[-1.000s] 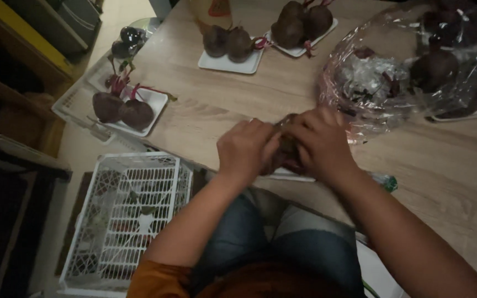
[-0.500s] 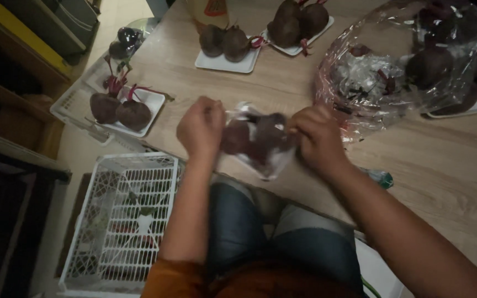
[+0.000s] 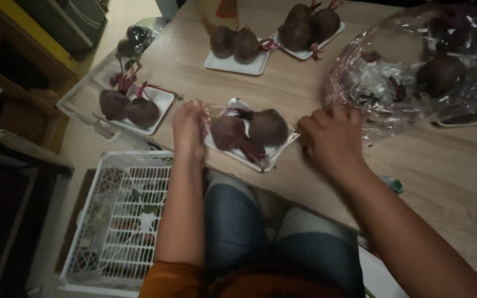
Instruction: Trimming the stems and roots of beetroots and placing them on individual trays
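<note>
— Two dark red round beets (image 3: pixel 249 131) lie side by side on the small white foam tray (image 3: pixel 237 153) in front of us, near the edge of the pale wooden table (image 3: pixel 426 165). Do we have hold of it?

— Our left hand (image 3: pixel 190 128) is at the tray's left end, fingers drawn together and pinching a thin clear film (image 3: pixel 222 107) that runs across above the beets. Our right hand (image 3: pixel 332 138) sits just beside the tray's right end, knuckles up and fingers curled under; we cannot tell whether it grips the film or only rests on the wood.

— And around us?

— Three more white trays with paired beets: one at the table's left corner (image 3: pixel 158 102), two at the far edge (image 3: pixel 237 63) (image 3: pixel 305 52). Right of our right hand stands a big crumpled clear plastic bag (image 3: pixel 415 72) with more dark beets inside, touching the table. Below the left edge, on the floor, is a white plastic lattice crate (image 3: pixel 122 221) with some greens and red bits in it.

— Anything else close?

— Our knees in blue jeans (image 3: pixel 238 226) sit under the table edge, right below the tray. Red stalks of the beets trail toward the tray's near corner.
</note>
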